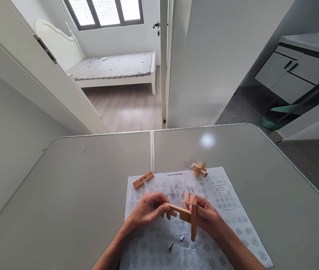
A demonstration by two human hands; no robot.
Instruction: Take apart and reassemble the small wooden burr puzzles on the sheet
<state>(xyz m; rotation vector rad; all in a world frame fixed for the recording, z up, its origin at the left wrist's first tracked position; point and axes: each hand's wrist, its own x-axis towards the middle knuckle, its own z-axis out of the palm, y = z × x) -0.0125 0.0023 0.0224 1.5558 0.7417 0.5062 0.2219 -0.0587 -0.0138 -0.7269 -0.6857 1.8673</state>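
Your left hand (148,210) grips a notched wooden bar (184,214), your right hand (206,214) a crosswise bar (194,223) meeting it; interlock unconfirmed. A slotted wooden piece (137,183) lies unjoined.

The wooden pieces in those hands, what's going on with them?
A person's left hand holds one end of a notched wooden bar, and the right hand holds a second bar crosswise at its other end; whether they are locked together, I can't tell. Another notched piece and a small block cluster rest at the far edge of the printed sheet on the table.
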